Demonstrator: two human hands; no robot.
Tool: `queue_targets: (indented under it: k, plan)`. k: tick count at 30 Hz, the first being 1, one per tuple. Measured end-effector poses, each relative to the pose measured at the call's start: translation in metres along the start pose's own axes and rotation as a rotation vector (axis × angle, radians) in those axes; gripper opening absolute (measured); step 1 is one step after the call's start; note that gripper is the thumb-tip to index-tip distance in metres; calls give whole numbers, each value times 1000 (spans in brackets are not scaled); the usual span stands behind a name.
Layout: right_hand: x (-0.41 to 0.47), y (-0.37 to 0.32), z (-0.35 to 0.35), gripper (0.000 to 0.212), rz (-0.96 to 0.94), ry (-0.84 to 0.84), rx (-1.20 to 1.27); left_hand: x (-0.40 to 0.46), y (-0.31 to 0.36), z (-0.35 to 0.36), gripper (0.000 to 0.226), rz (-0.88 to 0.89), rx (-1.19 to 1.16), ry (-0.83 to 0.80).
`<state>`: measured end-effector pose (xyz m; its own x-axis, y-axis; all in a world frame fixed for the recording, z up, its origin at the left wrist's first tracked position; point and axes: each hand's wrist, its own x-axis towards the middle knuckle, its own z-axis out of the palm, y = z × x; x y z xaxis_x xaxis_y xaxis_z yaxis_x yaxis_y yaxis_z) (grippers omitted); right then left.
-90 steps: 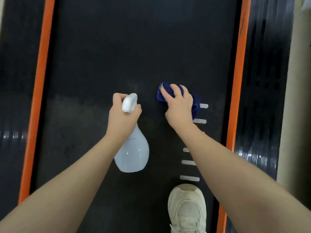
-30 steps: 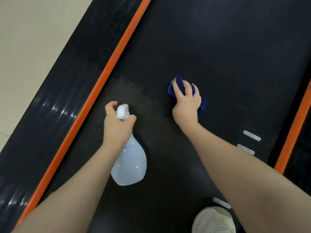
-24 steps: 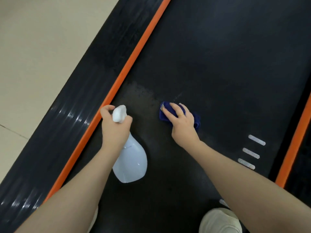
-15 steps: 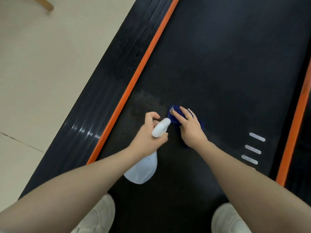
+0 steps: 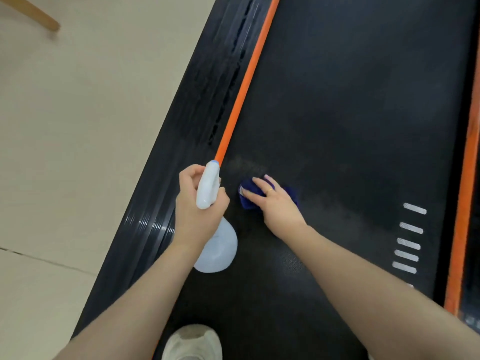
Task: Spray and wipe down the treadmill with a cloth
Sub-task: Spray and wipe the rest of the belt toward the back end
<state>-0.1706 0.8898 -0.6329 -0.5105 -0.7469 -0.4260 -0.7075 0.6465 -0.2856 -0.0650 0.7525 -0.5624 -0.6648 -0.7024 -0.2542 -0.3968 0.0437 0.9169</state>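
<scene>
Left hand (image 5: 197,214) grips spray bottle (image 5: 215,245), nozzle now swung off the cloth toward the orange strip (image 5: 241,92). Right hand (image 5: 275,203), fingers flat, presses blue cloth (image 5: 246,196) on treadmill belt (image 5: 350,113), shifted left into the damp patch. Left edge likely next.

Beige tiled floor (image 5: 78,126); wooden leg (image 5: 33,16) top left; white shoe (image 5: 193,342).
</scene>
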Motion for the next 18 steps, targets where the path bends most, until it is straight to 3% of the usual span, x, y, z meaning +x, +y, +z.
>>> queue_targets:
  k: [5, 7, 10, 11, 13, 16, 18]
  plan:
    - [39, -16, -4, 69, 138, 209, 18, 10, -8, 1, 38, -13, -42, 21]
    - [31, -33, 14, 68, -23, 291, -7, 4, -10, -1, 41, -15, -54, -10]
    - [12, -41, 36, 39, -374, 121, -109, -1, -10, -5, 47, -7, -76, -25]
    - [18, -37, 34, 31, -429, 144, -135, 0, -11, -6, 48, 1, -82, -19]
    - [42, -31, 25, 27, -324, 230, -133, 2, -13, -6, 47, 19, -90, -2]
    - [73, -27, 25, 44, 8, 466, -100, 5, -17, -7, 50, 36, -88, 34]
    - [66, -44, 33, 52, 87, 529, -74, 6, -16, -8, 50, 12, -99, 46]
